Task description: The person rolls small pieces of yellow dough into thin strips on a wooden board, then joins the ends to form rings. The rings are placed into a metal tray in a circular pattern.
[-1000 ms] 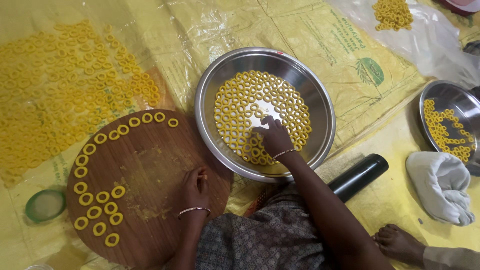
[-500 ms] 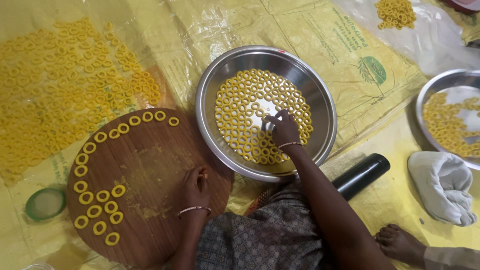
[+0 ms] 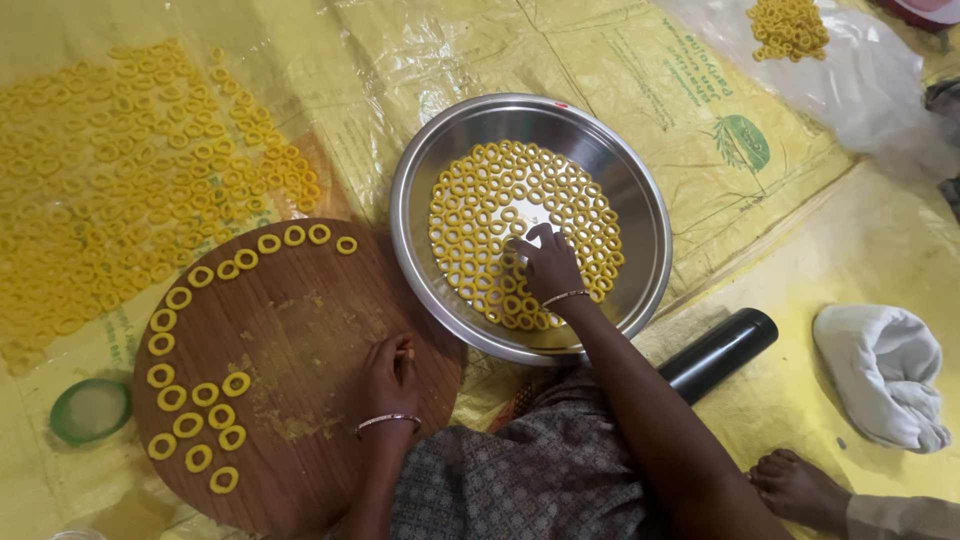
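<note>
Fingers of the right hand [image 3: 548, 265] have slid nearer across the yellow rings [image 3: 500, 200] in the steel bowl [image 3: 640, 200] — spread open, gripping nothing; left hand [image 3: 392, 375] stays flat on the wooden board [image 3: 300, 340].

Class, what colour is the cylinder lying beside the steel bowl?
Black: the cylinder lies beside the steel bowl, seen from the head view.

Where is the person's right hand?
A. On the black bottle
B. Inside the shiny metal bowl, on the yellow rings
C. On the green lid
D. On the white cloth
B: the right hand reaches into the metal bowl and its fingers rest on the yellow rings there, while the left hand rests on the round wooden board.
</note>
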